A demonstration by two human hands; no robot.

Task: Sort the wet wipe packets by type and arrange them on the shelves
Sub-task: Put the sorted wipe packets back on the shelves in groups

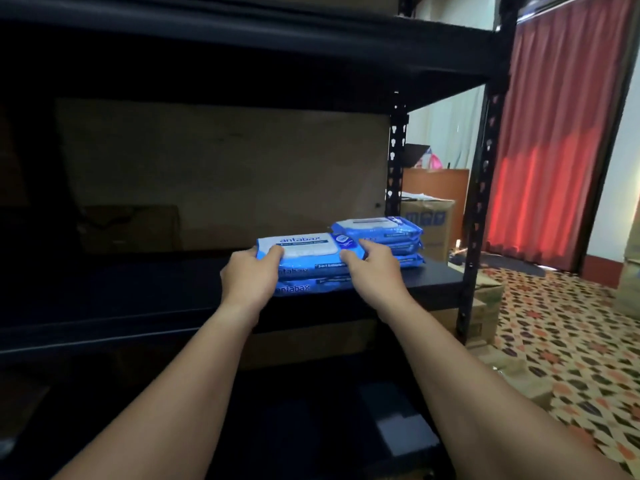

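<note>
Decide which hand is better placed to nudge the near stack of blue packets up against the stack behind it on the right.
Left. The left hand grips the near stack on its far-left end, so it could push rightward toward the back stack.

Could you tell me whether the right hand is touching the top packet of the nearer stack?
Touching: the head view shows the right hand with fingers curled over the top packet.

The near stack [311,268] of packets is half covered by both hands, so the count's unclear. Small print on the labels is too blurry to read. The shelf [138,306] runs off the left edge, its back lost in shadow.
</note>
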